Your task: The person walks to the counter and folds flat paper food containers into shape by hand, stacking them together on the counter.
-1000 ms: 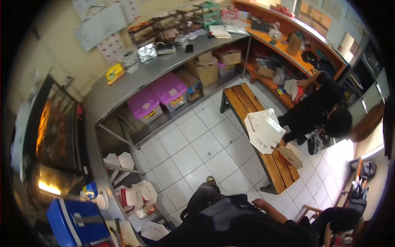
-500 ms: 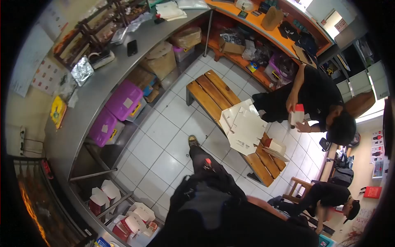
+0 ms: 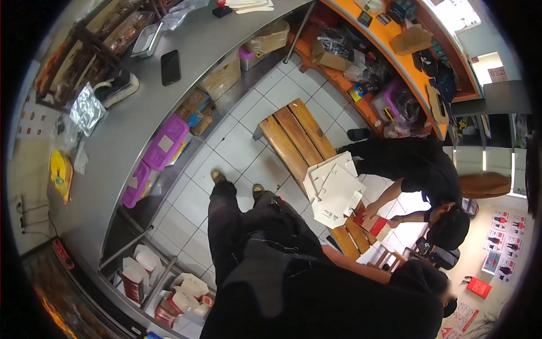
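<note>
Neither of my hands shows. A bare forearm (image 3: pixel 357 264), apparently my right, runs beside my dark clothing, and its hand is hidden behind my body. In front of me stands a slatted wooden bench (image 3: pixel 293 133). On it lies a stack of flat white cardboard blanks (image 3: pixel 337 183). Beyond the bench a person in black (image 3: pixel 432 175) bends over it, both hands at a red and white carton (image 3: pixel 374 224) on its near end.
A curved steel counter (image 3: pixel 132 113) at left holds a black phone (image 3: pixel 170 67), a metal tray (image 3: pixel 148 39) and crumpled foil (image 3: pixel 87 110). Below are purple-lidded bins (image 3: pixel 166 141) and folded cartons (image 3: pixel 183 296). An orange counter (image 3: pixel 392 39) stands at the back. Another person (image 3: pixel 426 277) is at lower right.
My view has shifted and both my feet now show on the tiles. The person in black has leaned down, lowering the red and white carton to the bench.
</note>
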The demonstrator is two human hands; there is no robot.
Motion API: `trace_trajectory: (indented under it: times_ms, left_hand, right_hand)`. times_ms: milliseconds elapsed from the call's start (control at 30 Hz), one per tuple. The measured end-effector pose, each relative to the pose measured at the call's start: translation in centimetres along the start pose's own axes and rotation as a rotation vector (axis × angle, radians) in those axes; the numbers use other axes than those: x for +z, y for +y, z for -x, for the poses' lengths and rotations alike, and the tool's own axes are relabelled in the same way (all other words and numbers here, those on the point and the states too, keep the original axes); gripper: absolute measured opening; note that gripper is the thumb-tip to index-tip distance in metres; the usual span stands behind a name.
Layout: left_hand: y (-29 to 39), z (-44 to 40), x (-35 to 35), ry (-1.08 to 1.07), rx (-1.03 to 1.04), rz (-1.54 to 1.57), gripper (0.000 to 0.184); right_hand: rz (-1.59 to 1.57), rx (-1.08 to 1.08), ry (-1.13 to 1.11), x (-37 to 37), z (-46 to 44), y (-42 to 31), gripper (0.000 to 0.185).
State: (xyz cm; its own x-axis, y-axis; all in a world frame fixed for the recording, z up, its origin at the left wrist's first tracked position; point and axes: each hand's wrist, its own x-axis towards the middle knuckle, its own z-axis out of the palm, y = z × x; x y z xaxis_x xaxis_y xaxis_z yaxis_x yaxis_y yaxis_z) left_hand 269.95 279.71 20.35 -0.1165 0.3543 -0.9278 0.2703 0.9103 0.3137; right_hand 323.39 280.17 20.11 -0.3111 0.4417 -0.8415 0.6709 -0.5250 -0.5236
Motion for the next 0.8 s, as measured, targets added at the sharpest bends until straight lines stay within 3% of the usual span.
trace_trajectory:
  times_ms: [67,133,200,367,467,533,600,700,800]
  left_hand:
    - [2.5,-1.3,-2.2,-0.022,-0.005,-0.034,0.039]
    - [5.1,-2.6,-4.8,-0.049,-0.006,-0.080,0.039]
    - [7.8,-3.7,-7.8,-0.074,-0.002,-0.124,0.039]
    - [16.4,-7.5,-14.8,-0.130,0.049,-0.224,0.039]
    - [22.2,-10.1,-18.3,-0.165,0.075,-0.298,0.039]
    - [25.2,-11.7,-19.9,-0.182,0.079,-0.345,0.039]
    - [27.8,-12.5,-20.9,-0.182,0.081,-0.365,0.039]
    - [31.1,-14.0,-20.9,-0.180,0.097,-0.386,0.038]
    - [34.2,-15.5,-18.8,-0.176,0.111,-0.391,0.038]
  right_hand:
    - [-0.060,-0.175,-0.075,1.1,-1.9,0.7,0.042]
    - [-0.646,-0.095,-0.198,0.1,-0.7,-3.5,0.049]
    - [-0.582,-0.215,-0.203,0.6,-1.1,-6.1,0.052]
    - [-0.493,-0.198,-0.116,-0.3,-3.9,-14.6,0.056]
    - [-0.821,-0.114,-0.169,-0.4,-6.5,-16.5,0.053]
    - [-1.122,0.082,-0.045,1.3,-7.4,-15.5,0.035]
    - [-1.826,-0.159,0.081,2.5,-6.4,-15.5,0.031]
    - [-1.969,-0.041,0.331,1.5,-5.7,-21.9,0.041]
    - [-1.387,0.428,0.602,-0.8,-6.6,-28.1,0.048]
